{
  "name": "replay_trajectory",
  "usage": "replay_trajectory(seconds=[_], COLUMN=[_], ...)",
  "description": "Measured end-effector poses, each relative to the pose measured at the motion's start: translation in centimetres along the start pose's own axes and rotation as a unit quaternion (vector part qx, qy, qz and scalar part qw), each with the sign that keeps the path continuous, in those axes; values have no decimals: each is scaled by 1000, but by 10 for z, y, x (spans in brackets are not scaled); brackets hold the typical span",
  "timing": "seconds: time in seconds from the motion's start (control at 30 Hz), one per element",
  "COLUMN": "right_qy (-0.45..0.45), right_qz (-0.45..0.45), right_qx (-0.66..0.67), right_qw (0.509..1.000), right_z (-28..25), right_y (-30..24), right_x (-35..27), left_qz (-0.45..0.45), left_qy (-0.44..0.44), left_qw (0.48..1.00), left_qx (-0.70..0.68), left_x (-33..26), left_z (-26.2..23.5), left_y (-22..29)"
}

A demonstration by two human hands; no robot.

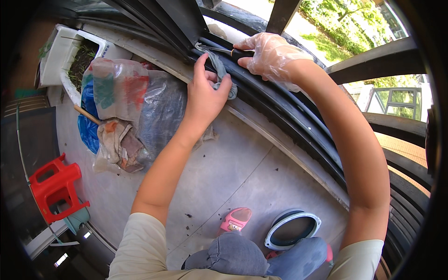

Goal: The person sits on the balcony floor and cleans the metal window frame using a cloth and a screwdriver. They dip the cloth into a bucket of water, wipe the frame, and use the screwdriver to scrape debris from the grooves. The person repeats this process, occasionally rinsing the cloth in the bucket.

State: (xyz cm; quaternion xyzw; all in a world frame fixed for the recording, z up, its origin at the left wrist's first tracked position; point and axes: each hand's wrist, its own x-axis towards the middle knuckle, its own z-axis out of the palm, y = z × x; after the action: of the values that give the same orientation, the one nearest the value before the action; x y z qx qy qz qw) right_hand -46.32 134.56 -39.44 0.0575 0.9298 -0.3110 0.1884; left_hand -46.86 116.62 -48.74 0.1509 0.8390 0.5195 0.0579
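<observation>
My left hand is bare and pinches a grey-blue cloth, which is bunched along the dark window track. My right hand, in a clear plastic glove, grips a screwdriver by its dark handle. The screwdriver's thin metal shaft points left to the cloth's upper end, at the corner beside the black window frame. Whether the tip presses into the cloth or only touches it, I cannot tell.
A basin of dark water stands by my knees, near a pink slipper. Left are a red stool, plastic sheeting, a rag by a wooden stick, and a white planter. Black railing bars line the right.
</observation>
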Motion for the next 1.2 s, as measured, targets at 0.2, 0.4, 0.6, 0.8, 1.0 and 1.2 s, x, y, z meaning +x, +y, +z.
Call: replay_trajectory(seconds=[0.2, 0.4, 0.6, 0.8, 1.0, 1.2], right_qy=[68, 17, 29, 7, 62, 155], right_qz=[-170, -108, -95, -39, -61, -118], right_qx=[-88, -241, -182, -231, -68, -85], right_qw=[979, 964, 978, 972, 994, 977], right_z=[7, -12, 3, -23, -10, 24], right_y=[29, 7, 3, -20, 0, 11], right_x=[22, 19, 9, 1, -15, -14], left_qz=[-27, -28, 3, 7, -2, -13], left_qy=[-6, -21, -2, -73, -23, -33], left_qw=[1000, 999, 1000, 997, 999, 998], left_qx=[-14, -11, -23, -6, -36, -61], left_x=[2, -11, 4, -6, -4, -2], left_z=[-2, 7, -2, 6, -2, -10], left_y=[-1, 18, -2, 9, 5, 0])
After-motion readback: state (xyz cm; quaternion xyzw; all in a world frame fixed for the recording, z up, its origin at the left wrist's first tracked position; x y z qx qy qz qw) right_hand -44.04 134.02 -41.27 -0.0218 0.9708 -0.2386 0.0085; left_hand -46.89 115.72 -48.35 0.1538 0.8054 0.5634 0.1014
